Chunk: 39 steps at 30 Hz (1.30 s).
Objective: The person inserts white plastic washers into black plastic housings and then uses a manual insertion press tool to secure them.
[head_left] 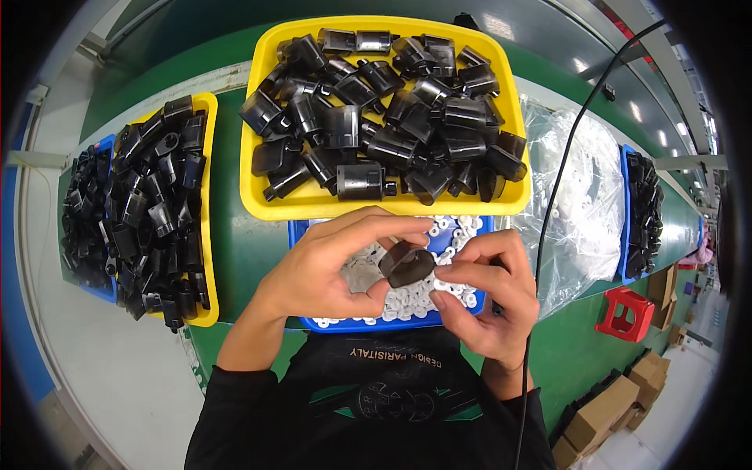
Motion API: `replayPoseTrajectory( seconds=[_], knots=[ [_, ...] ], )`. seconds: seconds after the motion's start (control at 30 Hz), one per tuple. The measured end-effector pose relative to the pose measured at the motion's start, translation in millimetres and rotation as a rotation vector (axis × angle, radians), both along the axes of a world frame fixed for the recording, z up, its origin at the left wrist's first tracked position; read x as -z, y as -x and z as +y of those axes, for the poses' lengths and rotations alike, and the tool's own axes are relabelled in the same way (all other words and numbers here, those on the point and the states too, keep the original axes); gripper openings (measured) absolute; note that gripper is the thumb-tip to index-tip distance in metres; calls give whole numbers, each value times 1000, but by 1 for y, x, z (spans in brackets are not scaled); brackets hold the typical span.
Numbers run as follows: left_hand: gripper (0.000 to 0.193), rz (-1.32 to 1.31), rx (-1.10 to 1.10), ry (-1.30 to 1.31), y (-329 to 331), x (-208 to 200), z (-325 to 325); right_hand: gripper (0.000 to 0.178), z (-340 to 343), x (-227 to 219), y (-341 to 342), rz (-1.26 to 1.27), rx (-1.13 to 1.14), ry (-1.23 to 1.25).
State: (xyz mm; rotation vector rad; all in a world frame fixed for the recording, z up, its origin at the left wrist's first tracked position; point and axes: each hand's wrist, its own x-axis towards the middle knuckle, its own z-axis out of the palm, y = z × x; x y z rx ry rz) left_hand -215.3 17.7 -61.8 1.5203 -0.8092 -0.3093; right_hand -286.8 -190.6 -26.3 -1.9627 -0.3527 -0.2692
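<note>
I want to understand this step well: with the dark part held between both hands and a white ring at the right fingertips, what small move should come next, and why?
Probably press the small white ring onto the dark part. The left hand holds that part over the blue tray of rings, and the right hand pinches a ring right against its edge.

A green workbench (235, 251) stands on pale floor (117, 384), a red stool (624, 313) and cardboard boxes (603, 411) beside it.

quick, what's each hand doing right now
Left hand: closed on the dark plastic part, thumb and fingers pinching it.
Right hand: fingertips on the same part; a small white ring seems pinched there.
</note>
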Motion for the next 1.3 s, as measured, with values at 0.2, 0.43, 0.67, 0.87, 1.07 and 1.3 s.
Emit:
replayPoseTrajectory(
  seconds=[0.2,0.43,0.67,0.87,1.07,1.3],
  knots=[
    [74,32,30,-11,3,0,2,40,3,-9,-12,30,-95,118],
    [81,80,54,31,3,5,2,48,-2,1,-10,70,-125,111],
    [58,16,-2,141,-10,9,7,42,0,-8,0,-152,-3,-24],
    [24,180,-269,221,-1,-1,8,45,-3,14,-9,-81,14,141],
    [18,184,-309,166,3,4,10,45,-4,19,-4,-72,1,124],
    [14,60,-298,255,-8,16,11,44,-7,12,-3,-129,-16,99]
  ],
)
